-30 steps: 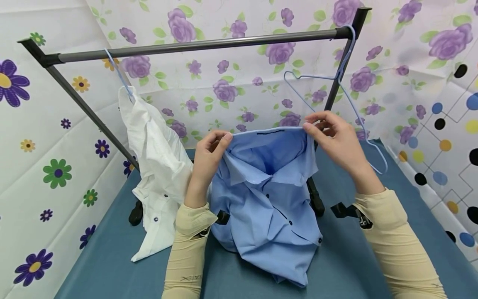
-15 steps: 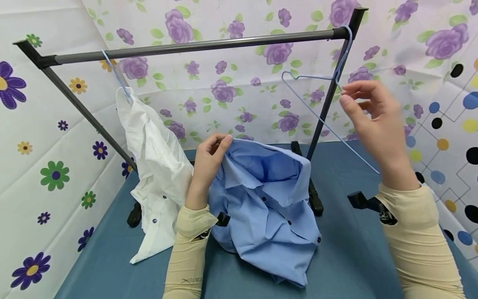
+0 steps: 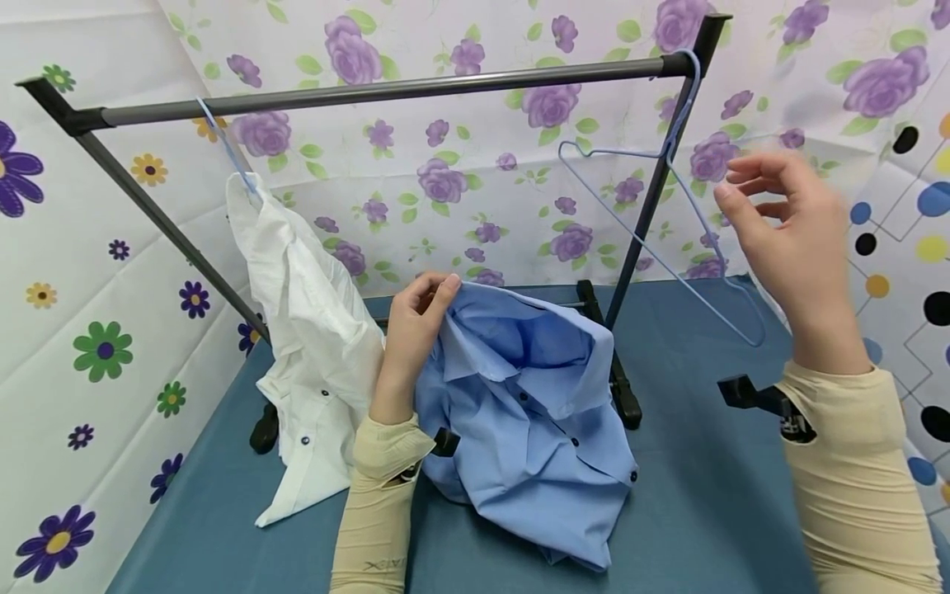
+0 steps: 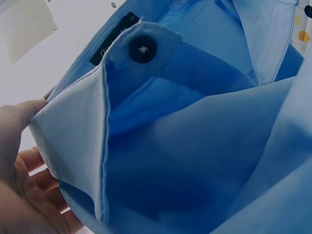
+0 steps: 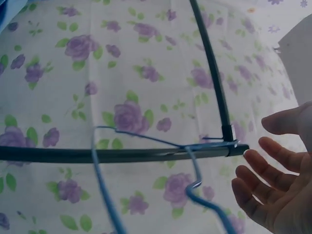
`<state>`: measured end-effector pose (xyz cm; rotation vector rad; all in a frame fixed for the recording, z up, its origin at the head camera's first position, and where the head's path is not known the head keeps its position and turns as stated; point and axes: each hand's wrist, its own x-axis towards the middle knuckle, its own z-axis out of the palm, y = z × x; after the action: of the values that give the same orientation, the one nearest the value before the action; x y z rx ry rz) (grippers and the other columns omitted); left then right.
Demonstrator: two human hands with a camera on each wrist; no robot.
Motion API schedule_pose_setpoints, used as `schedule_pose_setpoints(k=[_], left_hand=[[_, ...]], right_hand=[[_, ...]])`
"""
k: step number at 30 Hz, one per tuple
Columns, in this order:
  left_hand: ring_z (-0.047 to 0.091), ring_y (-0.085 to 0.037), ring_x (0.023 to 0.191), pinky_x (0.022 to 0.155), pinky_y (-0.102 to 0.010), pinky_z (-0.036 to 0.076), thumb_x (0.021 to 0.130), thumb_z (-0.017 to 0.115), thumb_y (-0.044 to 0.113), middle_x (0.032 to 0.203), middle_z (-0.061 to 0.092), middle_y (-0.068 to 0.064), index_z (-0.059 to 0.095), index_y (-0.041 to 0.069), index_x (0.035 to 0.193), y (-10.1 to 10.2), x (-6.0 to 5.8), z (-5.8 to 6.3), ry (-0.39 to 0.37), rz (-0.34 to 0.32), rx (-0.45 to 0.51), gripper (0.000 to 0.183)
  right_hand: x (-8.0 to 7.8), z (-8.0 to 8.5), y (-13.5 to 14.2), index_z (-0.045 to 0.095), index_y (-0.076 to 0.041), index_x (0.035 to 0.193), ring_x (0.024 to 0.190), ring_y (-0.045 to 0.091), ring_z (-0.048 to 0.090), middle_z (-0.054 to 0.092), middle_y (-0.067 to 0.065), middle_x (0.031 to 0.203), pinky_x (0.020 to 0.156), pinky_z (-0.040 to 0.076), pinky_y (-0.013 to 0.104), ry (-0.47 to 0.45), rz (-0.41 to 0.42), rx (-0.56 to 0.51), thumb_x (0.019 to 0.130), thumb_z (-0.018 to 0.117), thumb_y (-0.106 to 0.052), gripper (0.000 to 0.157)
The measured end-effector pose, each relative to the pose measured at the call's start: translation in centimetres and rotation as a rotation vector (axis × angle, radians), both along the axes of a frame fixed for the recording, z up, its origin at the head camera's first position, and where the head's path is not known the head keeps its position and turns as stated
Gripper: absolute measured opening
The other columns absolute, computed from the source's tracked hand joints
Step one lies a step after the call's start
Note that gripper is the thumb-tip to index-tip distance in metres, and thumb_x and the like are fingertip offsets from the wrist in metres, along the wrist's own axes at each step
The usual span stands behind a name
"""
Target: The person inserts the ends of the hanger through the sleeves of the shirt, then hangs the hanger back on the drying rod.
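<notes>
A blue button-up shirt (image 3: 534,462) lies bunched in the middle, its collar raised and its neck opening showing. My left hand (image 3: 411,330) pinches the collar's left side between thumb and fingers. Close up in the left wrist view are the collar point (image 4: 73,131), a black button (image 4: 143,49) and a dark label (image 4: 114,39). To the right, my right hand (image 3: 794,256) is raised, fingers loosely bent and holding nothing. Just left of it a bare blue wire hanger (image 3: 671,147) hangs at the rail's right end. The right wrist view shows this hand (image 5: 278,180) beside the hanger too.
A dark metal rail (image 3: 445,85) on a stand spans the back. At its left hangs a white shirt (image 3: 297,313) on another blue hanger (image 3: 226,144). The stand's right foot (image 3: 623,396) rests behind the blue shirt on a blue-green cloth (image 3: 690,495). Flowered sheets (image 3: 416,247) surround it.
My right hand has let go of the collar's right side and moved up and right, past the hanger. That side of the collar has dropped. My left hand keeps its hold, slightly lower.
</notes>
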<state>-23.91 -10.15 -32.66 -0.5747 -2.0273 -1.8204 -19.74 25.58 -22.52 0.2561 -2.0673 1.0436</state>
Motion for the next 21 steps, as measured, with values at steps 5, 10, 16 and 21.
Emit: schedule_pose_setpoints(k=[5, 10, 16, 21], left_hand=[[0.056, -0.021, 0.074, 0.068, -0.028, 0.044, 0.092, 0.059, 0.033, 0.091, 0.062, -0.006, 0.068, 0.009, 0.096, -0.1, -0.8, -1.0, 0.006, 0.013, -0.01, 0.027], [0.057, -0.021, 0.074, 0.068, -0.029, 0.045, 0.091, 0.06, 0.038, 0.091, 0.063, -0.005, 0.069, 0.011, 0.095, 0.2, -0.9, -0.9, 0.015, 0.016, -0.021, 0.028], [0.056, -0.02, 0.072, 0.067, -0.027, 0.044, 0.093, 0.059, 0.027, 0.088, 0.062, -0.006, 0.067, 0.004, 0.094, 0.4, 0.4, 0.2, 0.007, -0.004, -0.019, 0.024], [0.054, -0.019, 0.071, 0.066, -0.026, 0.043, 0.094, 0.058, 0.021, 0.086, 0.061, -0.007, 0.066, -0.001, 0.094, 0.6, 1.5, 1.1, -0.01, -0.007, -0.023, 0.023]], right_hand=[[-1.2, -1.7, 1.5, 0.054, -0.02, 0.129, 0.101, 0.013, 0.05, 0.055, 0.006, 0.118, 0.077, 0.037, 0.02, -0.195, -0.013, 0.073, 0.09, 0.061, -0.029, 0.041], [-2.1, -2.9, 1.9, 0.042, -0.022, 0.139, 0.107, 0.027, 0.048, 0.051, 0.012, 0.122, 0.076, 0.037, 0.023, -0.331, 0.037, 0.144, 0.091, 0.059, -0.035, 0.053], [-2.9, -4.3, 2.4, 0.034, -0.017, 0.144, 0.109, 0.037, 0.049, 0.048, 0.018, 0.128, 0.071, 0.042, 0.029, -0.448, 0.083, 0.198, 0.091, 0.058, -0.038, 0.062], [-3.3, -5.8, 2.7, 0.037, -0.013, 0.141, 0.106, 0.038, 0.05, 0.052, 0.018, 0.123, 0.072, 0.045, 0.043, -0.506, 0.118, 0.204, 0.092, 0.055, -0.041, 0.06]])
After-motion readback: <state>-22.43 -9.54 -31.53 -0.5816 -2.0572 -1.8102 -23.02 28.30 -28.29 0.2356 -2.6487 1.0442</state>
